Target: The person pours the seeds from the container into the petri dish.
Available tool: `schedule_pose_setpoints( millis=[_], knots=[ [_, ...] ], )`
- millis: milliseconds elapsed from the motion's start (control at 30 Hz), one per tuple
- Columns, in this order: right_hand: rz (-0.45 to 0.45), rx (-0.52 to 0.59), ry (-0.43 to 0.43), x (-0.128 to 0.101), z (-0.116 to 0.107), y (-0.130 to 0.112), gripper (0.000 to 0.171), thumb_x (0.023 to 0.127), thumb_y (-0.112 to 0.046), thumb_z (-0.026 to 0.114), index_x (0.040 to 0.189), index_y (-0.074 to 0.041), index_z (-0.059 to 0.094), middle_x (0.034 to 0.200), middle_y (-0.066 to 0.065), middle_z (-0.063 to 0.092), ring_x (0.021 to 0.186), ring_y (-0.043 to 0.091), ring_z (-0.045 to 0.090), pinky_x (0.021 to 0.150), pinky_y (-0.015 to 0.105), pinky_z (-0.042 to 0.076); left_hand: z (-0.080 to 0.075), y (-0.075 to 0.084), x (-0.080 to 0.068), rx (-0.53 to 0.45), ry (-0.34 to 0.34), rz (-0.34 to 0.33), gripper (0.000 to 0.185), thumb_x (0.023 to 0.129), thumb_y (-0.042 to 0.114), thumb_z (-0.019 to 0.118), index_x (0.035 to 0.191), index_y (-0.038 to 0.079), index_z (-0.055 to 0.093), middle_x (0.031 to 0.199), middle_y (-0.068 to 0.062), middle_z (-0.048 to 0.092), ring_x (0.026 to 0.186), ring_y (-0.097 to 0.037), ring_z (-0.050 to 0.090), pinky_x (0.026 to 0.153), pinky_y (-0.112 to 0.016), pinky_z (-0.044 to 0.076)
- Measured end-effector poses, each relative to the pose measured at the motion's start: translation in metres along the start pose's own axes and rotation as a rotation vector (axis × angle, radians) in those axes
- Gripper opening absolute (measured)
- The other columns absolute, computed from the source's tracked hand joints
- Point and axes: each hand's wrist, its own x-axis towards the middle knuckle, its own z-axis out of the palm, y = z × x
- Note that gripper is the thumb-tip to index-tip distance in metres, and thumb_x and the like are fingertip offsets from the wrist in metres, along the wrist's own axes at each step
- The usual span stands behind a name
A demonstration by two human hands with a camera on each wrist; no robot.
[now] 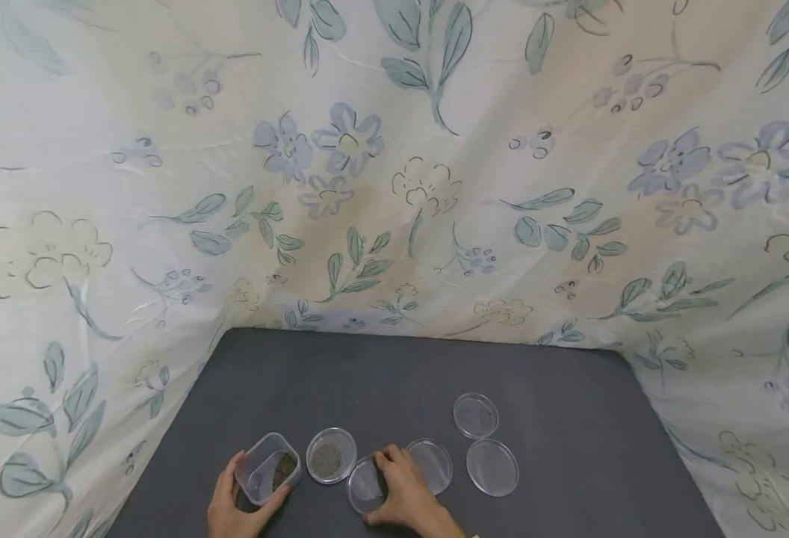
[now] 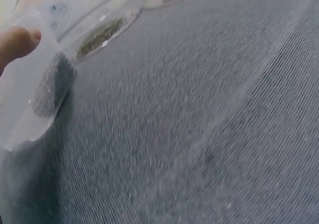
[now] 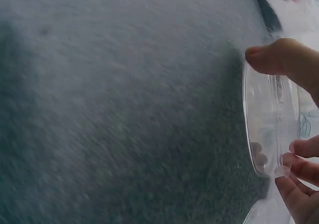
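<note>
My left hand (image 1: 241, 512) holds a clear plastic tub (image 1: 257, 472) between thumb and fingers. Dark granules (image 1: 285, 471) lie heaped toward one side of it; the left wrist view shows the tub (image 2: 20, 89) tilted. Just right of the tub is a round clear petri dish (image 1: 331, 442) with greyish granules (image 1: 327, 461) in it. My right hand (image 1: 404, 495) grips another clear petri dish (image 1: 362, 489) at its rim. In the right wrist view the thumb (image 3: 271, 60) is on one side of this dish (image 3: 260, 114) and fingertips (image 3: 294, 167) on the opposite side.
Beside my right hand lies a clear round dish (image 1: 435, 463), partly covered by the hand. Farther right are two more clear dishes, a rear one (image 1: 476, 415) and a front one (image 1: 492, 468). A floral cloth (image 1: 394, 187) rises behind and beside the dark table (image 1: 367, 373).
</note>
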Motion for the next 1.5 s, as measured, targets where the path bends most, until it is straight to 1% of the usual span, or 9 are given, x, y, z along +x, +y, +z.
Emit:
schedule_pose_setpoints(
  millis=[200,333,400,500,633,767,933,1133,1500],
  knots=[
    [-0.016,0.030,0.015,-0.005,0.006,-0.006,0.091,0.051,-0.044,0.101,0.126,-0.003,0.069,0.114,-0.002,0.060,0.104,0.015,0.055,0.091,0.028,0.056,0.000,0.016,0.002,0.016,-0.012,0.172,0.104,0.039,0.006,0.104,0.134,-0.002,0.061,0.122,-0.021,0.066,0.114,0.026,0.035,0.095,0.011,0.024],
    [0.003,0.062,0.008,-0.006,0.008,-0.006,0.093,0.051,-0.041,0.101,0.128,-0.003,0.067,0.116,-0.001,0.059,0.105,0.016,0.054,0.093,0.028,0.056,-0.001,0.026,0.007,-0.021,-0.049,0.332,0.107,0.037,0.005,0.103,0.134,-0.004,0.059,0.122,-0.023,0.065,0.120,0.023,0.036,0.101,0.008,0.024],
    [0.005,0.061,0.012,-0.006,0.009,-0.004,0.093,0.051,-0.041,0.101,0.128,-0.003,0.066,0.116,-0.001,0.059,0.105,0.016,0.055,0.093,0.028,0.055,-0.002,0.030,0.010,-0.031,-0.082,0.443,0.107,0.037,0.008,0.104,0.133,-0.006,0.058,0.120,-0.025,0.063,0.124,0.021,0.035,0.104,0.007,0.024],
    [-0.001,0.057,0.021,-0.006,0.010,-0.002,0.093,0.051,-0.041,0.101,0.129,-0.003,0.066,0.117,-0.001,0.059,0.105,0.016,0.054,0.094,0.028,0.055,-0.001,0.033,0.015,-0.057,-0.158,0.622,0.101,0.054,0.034,0.103,0.134,-0.008,0.057,0.121,-0.028,0.060,0.131,0.016,0.033,0.108,0.003,0.024],
    [-0.012,0.054,0.040,-0.005,0.011,0.001,0.094,0.050,-0.040,0.101,0.129,-0.002,0.066,0.116,-0.001,0.059,0.105,0.016,0.054,0.094,0.028,0.054,0.004,0.040,0.019,-0.075,-0.270,0.800,0.086,0.084,0.061,0.072,0.136,-0.006,0.057,0.124,-0.023,0.059,0.132,0.000,0.040,0.115,-0.003,0.021],
    [-0.007,0.077,0.035,-0.006,0.010,0.002,0.096,0.051,-0.039,0.101,0.130,0.000,0.065,0.118,0.000,0.060,0.107,0.017,0.054,0.095,0.029,0.055,0.015,0.049,0.021,-0.050,-0.290,0.946,0.070,0.096,0.055,0.058,0.133,-0.005,0.061,0.124,-0.018,0.062,0.123,-0.019,0.049,0.121,-0.011,0.019],
    [0.005,0.115,-0.008,-0.008,0.008,0.001,0.095,0.054,-0.041,0.101,0.132,0.001,0.065,0.120,0.000,0.061,0.108,0.017,0.054,0.095,0.029,0.056,0.029,0.062,0.017,-0.026,-0.262,1.136,0.056,0.106,0.043,0.043,0.127,-0.005,0.064,0.121,-0.015,0.065,0.114,-0.026,0.055,0.123,-0.019,0.024],
    [-0.010,0.120,-0.009,-0.011,0.010,0.001,0.095,0.054,-0.040,0.101,0.132,0.001,0.065,0.118,-0.002,0.062,0.104,0.014,0.054,0.092,0.028,0.055,0.040,0.072,0.008,0.042,-0.255,1.286,0.045,0.106,0.018,0.030,0.125,0.001,0.067,0.120,-0.008,0.069,0.113,-0.022,0.060,0.114,-0.024,0.033],
    [-0.019,0.132,0.012,-0.014,0.011,0.002,0.097,0.053,-0.041,0.102,0.133,0.001,0.065,0.116,-0.003,0.061,0.104,0.012,0.053,0.091,0.027,0.055,0.043,0.076,0.002,0.114,-0.219,1.388,0.044,0.108,0.009,0.029,0.123,0.007,0.070,0.120,-0.003,0.071,0.112,-0.019,0.062,0.114,-0.026,0.034]
  ],
)
